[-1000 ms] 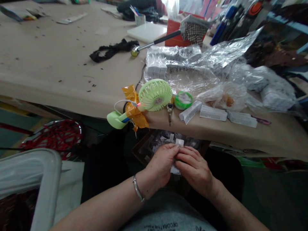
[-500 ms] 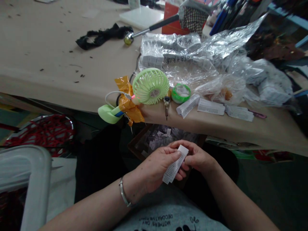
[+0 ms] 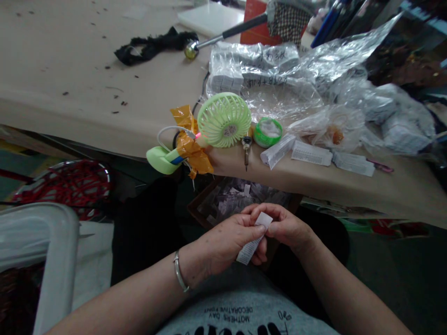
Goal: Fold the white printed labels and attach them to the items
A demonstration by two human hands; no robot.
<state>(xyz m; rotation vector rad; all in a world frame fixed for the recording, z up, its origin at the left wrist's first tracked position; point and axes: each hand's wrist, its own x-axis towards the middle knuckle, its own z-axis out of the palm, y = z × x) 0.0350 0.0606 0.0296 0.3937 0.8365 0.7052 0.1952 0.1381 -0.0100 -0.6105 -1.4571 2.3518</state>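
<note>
Over my lap, my left hand (image 3: 232,239) is closed on a narrow stack of white printed labels (image 3: 249,250), its thumb pressed flat across them. My right hand (image 3: 288,228) meets it from the other side, thumb and fingers pinching the upper end of the labels. How many labels there are I cannot tell. Beyond the hands, under the table edge, sits a box (image 3: 199,209) holding many loose label scraps. On the table edge lie a rolled label strip (image 3: 278,151) and two small label stacks, one nearer (image 3: 311,153) and one farther right (image 3: 353,163).
A green clip fan (image 3: 224,120) is taped at the table edge, beside a pointed metal-tipped tool (image 3: 246,153) and a green tape roll (image 3: 268,132). Clear plastic bags (image 3: 279,100) hold label bundles. A hammer-like tool (image 3: 226,35) lies behind. A grey plastic bin (image 3: 63,251) stands at left.
The right thumb has shifted onto the upper end of the labels, and the stack's edges look more even. The whole view has shifted slightly.
</note>
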